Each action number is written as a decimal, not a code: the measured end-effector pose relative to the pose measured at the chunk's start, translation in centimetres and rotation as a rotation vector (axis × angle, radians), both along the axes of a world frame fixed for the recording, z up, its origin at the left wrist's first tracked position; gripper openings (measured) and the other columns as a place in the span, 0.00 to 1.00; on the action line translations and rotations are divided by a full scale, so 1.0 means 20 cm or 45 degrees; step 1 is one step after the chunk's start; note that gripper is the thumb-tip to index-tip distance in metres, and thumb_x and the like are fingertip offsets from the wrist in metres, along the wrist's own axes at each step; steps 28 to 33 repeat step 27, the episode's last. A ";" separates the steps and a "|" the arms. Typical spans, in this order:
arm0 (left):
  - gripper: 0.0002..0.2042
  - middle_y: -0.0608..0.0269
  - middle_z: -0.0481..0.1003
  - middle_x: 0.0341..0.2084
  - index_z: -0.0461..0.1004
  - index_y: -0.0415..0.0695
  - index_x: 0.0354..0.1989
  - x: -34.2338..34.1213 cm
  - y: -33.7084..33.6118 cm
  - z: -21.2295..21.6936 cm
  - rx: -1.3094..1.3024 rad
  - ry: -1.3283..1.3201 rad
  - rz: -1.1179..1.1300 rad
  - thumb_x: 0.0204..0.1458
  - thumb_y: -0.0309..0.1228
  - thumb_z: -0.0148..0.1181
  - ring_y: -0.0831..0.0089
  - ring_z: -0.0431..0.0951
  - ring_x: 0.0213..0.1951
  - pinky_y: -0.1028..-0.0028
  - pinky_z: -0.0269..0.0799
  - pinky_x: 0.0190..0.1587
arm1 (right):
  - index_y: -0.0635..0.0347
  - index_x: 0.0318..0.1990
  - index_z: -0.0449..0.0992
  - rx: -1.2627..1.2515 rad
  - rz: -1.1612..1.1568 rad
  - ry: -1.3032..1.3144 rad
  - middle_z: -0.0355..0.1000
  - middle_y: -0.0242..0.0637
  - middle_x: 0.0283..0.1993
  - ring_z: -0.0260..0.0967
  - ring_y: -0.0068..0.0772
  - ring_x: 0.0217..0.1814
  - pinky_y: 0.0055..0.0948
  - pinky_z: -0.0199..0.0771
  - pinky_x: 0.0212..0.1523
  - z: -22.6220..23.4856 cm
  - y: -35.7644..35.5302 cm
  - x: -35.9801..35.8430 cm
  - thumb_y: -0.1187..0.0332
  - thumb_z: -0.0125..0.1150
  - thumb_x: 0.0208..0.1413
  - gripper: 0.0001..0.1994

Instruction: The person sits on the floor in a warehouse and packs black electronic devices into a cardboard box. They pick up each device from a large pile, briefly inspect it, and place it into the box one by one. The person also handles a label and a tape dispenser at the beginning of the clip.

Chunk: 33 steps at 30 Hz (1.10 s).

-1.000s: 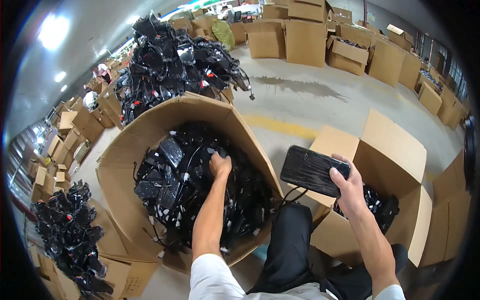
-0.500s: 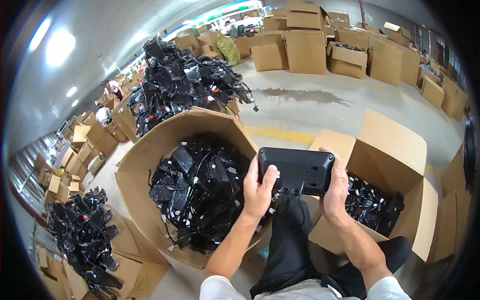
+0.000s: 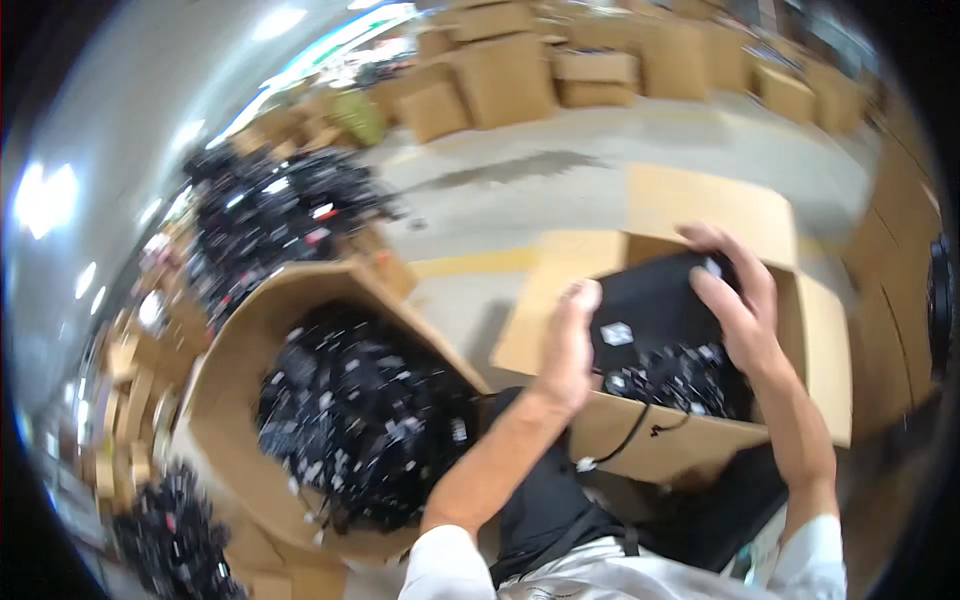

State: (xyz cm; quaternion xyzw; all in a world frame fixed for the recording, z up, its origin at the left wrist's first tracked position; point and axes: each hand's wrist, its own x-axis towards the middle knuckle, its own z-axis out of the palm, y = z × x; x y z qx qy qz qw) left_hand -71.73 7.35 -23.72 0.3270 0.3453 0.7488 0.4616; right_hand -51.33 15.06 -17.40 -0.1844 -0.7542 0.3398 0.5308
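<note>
Between my two hands is a flat black plastic electronic unit (image 3: 650,285) with a small white label, held over the open carton on the right. My left hand (image 3: 570,350) presses along its left edge, thumb upward. Curled round its right side, my right hand (image 3: 745,305) has its thumb on the near face and its fingers over the top edge. A black cable (image 3: 628,440) with a white plug dangles over the carton's near wall; its other end is blurred. Under the unit, the open carton (image 3: 660,440) contains black cables and parts with white connectors.
A larger carton (image 3: 215,400) full of black cabled units (image 3: 360,430) stands on the left. Behind it rises a heap of similar black parts (image 3: 280,220), with a smaller heap (image 3: 175,530) at lower left. Stacked cartons (image 3: 505,80) line the far side.
Both hands have carried the unit from between the two cartons to above the right one, turning and tilting it. The view has swung right, and a cable now hangs over the carton's edge.
</note>
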 end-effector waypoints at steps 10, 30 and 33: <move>0.23 0.54 0.80 0.47 0.71 0.31 0.56 0.32 0.66 -0.02 -0.273 0.537 -0.761 0.58 0.33 0.68 0.69 0.82 0.46 0.68 0.78 0.53 | 0.62 0.54 0.71 -0.920 0.532 0.004 0.74 0.36 0.43 0.69 0.25 0.42 0.28 0.71 0.42 -0.39 0.70 0.46 0.37 0.53 0.65 0.32; 0.23 0.58 0.81 0.49 0.77 0.37 0.55 1.12 1.84 -2.18 -0.918 0.673 -0.651 0.56 0.37 0.72 0.64 0.81 0.48 0.62 0.75 0.57 | 0.78 0.73 0.48 -1.298 -0.262 -0.830 0.57 0.70 0.72 0.64 0.57 0.72 0.42 0.65 0.71 -1.58 0.77 0.98 0.51 0.67 0.58 0.49; 0.23 0.58 0.81 0.49 0.77 0.37 0.55 1.12 1.84 -2.18 -0.918 0.673 -0.651 0.56 0.37 0.72 0.64 0.81 0.48 0.62 0.75 0.57 | 0.78 0.73 0.48 -1.298 -0.262 -0.830 0.57 0.70 0.72 0.64 0.57 0.72 0.42 0.65 0.71 -1.58 0.77 0.98 0.51 0.67 0.58 0.49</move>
